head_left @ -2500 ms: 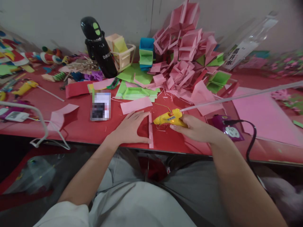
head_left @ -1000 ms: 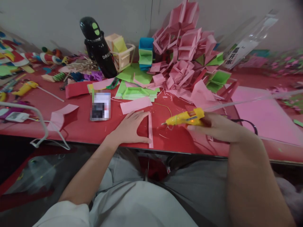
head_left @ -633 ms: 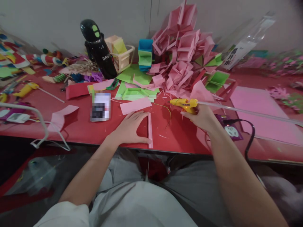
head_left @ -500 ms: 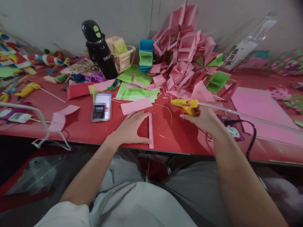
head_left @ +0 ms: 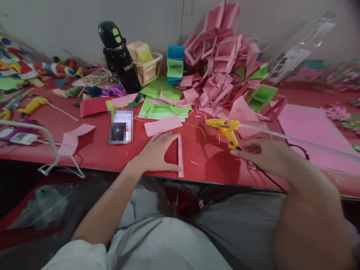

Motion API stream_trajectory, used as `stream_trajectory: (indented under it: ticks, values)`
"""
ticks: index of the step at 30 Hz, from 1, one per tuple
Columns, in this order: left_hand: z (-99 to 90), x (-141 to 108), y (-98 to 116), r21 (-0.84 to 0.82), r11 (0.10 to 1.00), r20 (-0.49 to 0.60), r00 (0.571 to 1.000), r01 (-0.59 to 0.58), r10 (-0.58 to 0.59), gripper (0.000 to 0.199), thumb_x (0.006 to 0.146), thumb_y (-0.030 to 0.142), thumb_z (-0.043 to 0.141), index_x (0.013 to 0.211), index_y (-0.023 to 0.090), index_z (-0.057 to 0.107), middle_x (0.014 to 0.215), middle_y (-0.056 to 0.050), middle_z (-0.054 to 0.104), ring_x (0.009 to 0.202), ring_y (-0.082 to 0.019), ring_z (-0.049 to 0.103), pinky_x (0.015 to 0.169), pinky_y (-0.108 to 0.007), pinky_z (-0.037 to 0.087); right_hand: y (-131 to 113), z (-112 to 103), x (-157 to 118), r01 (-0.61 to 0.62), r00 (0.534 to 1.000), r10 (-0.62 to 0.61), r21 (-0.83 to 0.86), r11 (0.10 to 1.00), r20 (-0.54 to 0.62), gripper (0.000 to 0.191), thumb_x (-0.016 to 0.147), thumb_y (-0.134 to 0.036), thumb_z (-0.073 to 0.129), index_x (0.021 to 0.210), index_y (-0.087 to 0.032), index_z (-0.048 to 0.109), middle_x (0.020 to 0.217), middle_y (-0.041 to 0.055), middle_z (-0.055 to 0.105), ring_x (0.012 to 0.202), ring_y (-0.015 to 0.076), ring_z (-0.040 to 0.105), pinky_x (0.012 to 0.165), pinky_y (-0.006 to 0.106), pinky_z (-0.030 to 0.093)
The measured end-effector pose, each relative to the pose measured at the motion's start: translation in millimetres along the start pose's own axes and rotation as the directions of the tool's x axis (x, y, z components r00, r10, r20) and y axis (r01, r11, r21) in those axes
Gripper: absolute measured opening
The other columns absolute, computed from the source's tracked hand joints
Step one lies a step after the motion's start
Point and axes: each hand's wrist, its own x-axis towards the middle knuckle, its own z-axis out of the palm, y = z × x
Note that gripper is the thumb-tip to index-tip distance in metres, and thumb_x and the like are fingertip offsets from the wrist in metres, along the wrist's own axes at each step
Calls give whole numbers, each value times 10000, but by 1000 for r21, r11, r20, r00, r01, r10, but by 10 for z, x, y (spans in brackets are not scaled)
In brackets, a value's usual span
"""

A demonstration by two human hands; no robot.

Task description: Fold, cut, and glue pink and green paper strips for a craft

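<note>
My left hand (head_left: 154, 153) holds a narrow folded pink strip (head_left: 180, 155) down on the red table, index fingertip at its far end and thumb at its near end. Its other fingers are spread. A yellow glue gun (head_left: 227, 129) with a long clear glue stick stands right of the strip, nozzle pointing left. Just right of its handle is my right hand (head_left: 254, 150), its thumb apart from the curled fingers and nothing visible between them. The thumb tip is close to the handle's lower end and black cord; contact is unclear.
A pink paper rectangle (head_left: 163, 126) and a phone (head_left: 120, 127) lie beyond my left hand. Behind are a black bottle (head_left: 120, 63), green sheets (head_left: 161, 90) and piled pink folded paper (head_left: 222, 56). Large pink sheets (head_left: 309, 131) lie right; another glue gun (head_left: 32, 106) lies left.
My right hand has let go of the glue gun and moved right and toward me, and the gun's handle now shows. My left hand keeps its place on the strip.
</note>
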Motion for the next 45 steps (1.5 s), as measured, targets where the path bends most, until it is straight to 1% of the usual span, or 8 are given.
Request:
stream_trajectory:
  ticks: [4, 8, 10, 13, 16, 25, 33, 45]
  values:
    - [-2, -1, 1, 1, 1000, -1, 1000, -3, 3, 1143, 658, 794, 724, 1573, 252, 306, 1620, -118, 368, 1499, -372, 310, 1242, -524, 201, -74, -24, -51, -28, 976, 42, -67, 997, 213, 425, 835, -627, 590, 701, -242, 708, 725, 66, 723, 667, 268, 653, 598, 370, 422]
    - [-1, -4, 1, -1, 1000, -3, 1000, -5, 5, 1148, 653, 802, 720, 1572, 248, 311, 1623, -117, 363, 1498, -376, 308, 1238, -522, 215, -368, 70, -70, 204, 914, -260, 200, 958, 313, 353, 902, -549, 573, 927, -254, 766, 975, 43, 786, 830, 227, 700, 726, 329, 513]
    - [4, -2, -1, 4, 1000, -11, 1000, -10, 10, 1154, 647, 806, 721, 1569, 244, 314, 1621, -119, 366, 1498, -376, 308, 1236, -523, 218, -582, 175, -69, 327, 884, -407, 318, 890, 230, 317, 933, -445, 571, 1091, -250, 764, 1083, 45, 781, 893, 204, 707, 772, 301, 527]
    - [11, 7, -6, 16, 999, -17, 999, -29, 29, 1156, 644, 806, 724, 1562, 228, 324, 1610, -132, 383, 1490, -370, 326, 1235, -523, 218, -850, 371, -65, 516, 788, -601, 389, 763, 134, 368, 961, -279, 523, 1279, -240, 705, 1160, 61, 769, 954, 192, 718, 854, 296, 528]
    - [13, 15, -11, 27, 999, -17, 999, -40, 41, 1139, 647, 767, 754, 1554, 220, 334, 1602, -137, 393, 1485, -361, 338, 1231, -521, 228, -963, 538, -63, 581, 751, -649, 348, 736, 118, 414, 961, -212, 494, 1331, -260, 673, 1249, 52, 741, 1059, 210, 712, 937, 321, 516]
    - [4, 15, 8, 45, 998, -1, 999, -37, 37, 1102, 669, 663, 796, 1564, 242, 309, 1611, -129, 381, 1489, -365, 331, 1227, -531, 226, -948, 611, -80, 590, 770, -610, 157, 792, 187, 444, 944, -202, 488, 1346, -270, 663, 1233, 50, 749, 1058, 242, 720, 897, 335, 509]
    - [17, 48, 61, 77, 996, 5, 999, -45, 45, 1132, 660, 685, 785, 1573, 232, 292, 1619, -125, 368, 1496, -367, 306, 1220, -517, 225, -932, 534, -88, 580, 773, -596, 139, 803, 218, 369, 946, -231, 506, 1249, -281, 711, 1093, 54, 785, 877, 216, 719, 734, 296, 456]
    - [71, 77, 76, 79, 996, 4, 999, -45, 44, 1144, 673, 757, 731, 1582, 232, 276, 1634, -125, 343, 1519, -358, 270, 1243, -527, 169, -966, 550, -98, 589, 780, -600, 118, 800, 176, 260, 937, -206, 504, 1020, -252, 746, 949, 40, 783, 789, 194, 680, 672, 279, 385]
